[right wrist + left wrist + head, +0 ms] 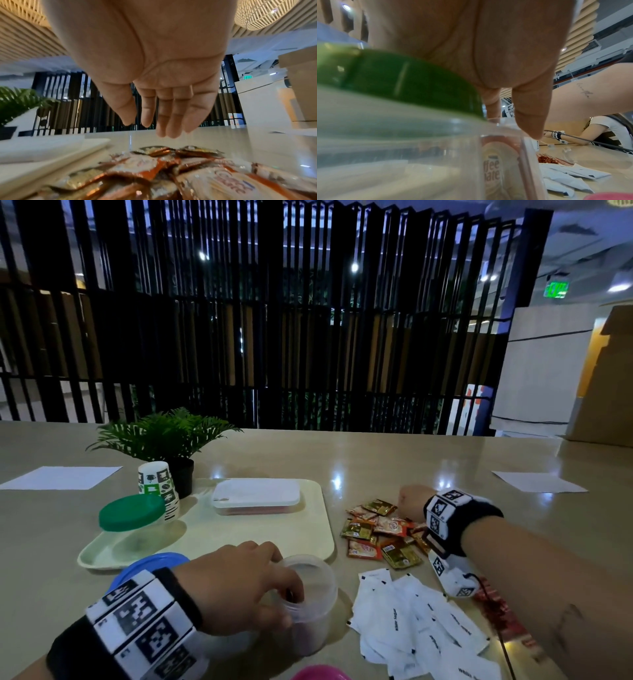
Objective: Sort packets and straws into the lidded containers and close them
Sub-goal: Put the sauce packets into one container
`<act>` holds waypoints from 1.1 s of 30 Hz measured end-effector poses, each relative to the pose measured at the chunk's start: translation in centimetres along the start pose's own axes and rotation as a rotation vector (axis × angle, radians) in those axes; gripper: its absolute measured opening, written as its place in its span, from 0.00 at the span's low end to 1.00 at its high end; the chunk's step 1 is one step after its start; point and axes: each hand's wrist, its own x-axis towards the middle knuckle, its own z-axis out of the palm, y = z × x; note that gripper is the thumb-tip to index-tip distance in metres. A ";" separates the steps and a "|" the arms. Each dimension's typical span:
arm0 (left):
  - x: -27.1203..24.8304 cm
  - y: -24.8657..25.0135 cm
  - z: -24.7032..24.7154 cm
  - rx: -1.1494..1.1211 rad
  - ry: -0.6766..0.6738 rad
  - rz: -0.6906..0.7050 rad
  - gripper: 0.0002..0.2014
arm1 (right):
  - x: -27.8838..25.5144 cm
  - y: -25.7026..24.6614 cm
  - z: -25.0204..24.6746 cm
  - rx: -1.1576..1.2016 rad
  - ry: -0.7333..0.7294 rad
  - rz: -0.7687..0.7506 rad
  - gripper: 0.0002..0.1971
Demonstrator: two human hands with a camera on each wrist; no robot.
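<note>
A: Where is the left hand [239, 583]?

B: At the open mouth of the clear tub [308, 604] near the front edge of the bench [445, 460]. Its fingers curl over the rim and the fingertips dip inside. Whether they pinch anything, I cannot tell. The left wrist view shows a red and white creamer packet [493, 174] standing inside the tub.

A: And the right hand [154, 83]?

B: Hanging over the heap of coffee and creamer packets [380, 532], palm down, fingers straight and close together, holding nothing. From the right wrist view the fingertips are above the heap, not touching it.

A: The other things to sort?

B: White sugar packets [421, 625] lie scattered just right of the tub. A bundle of red straws [500, 614] lies partly under the right forearm. A blue lid [150, 566] rests on the bench beside the left wrist, and a pink lid [318, 674] peeks in at the bottom edge.

A: The tray [322, 529]?

B: It carries a tub with a green lid [132, 511] on, and a flat rectangular box with a white lid [257, 493] on. Behind it stand upturned paper cups [157, 481] and a potted plant [164, 436].
</note>
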 end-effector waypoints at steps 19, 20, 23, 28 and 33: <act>0.2 -0.1 0.3 -0.011 0.016 -0.028 0.19 | 7.0 1.9 4.0 -0.030 0.040 0.055 0.16; 0.2 -0.1 0.2 -0.016 0.008 -0.030 0.19 | 4.8 1.2 2.9 0.017 0.059 0.049 0.12; 0.2 -0.1 0.2 -0.010 -0.009 -0.033 0.18 | -0.6 -0.5 -0.5 0.302 0.155 -0.018 0.17; 0.3 -0.1 0.1 -0.009 -0.030 -0.047 0.19 | -6.1 -3.2 -4.0 0.561 0.145 -0.247 0.02; 0.4 -0.2 0.2 -0.001 -0.027 -0.043 0.19 | -10.7 -6.5 -4.9 0.501 0.112 -0.451 0.04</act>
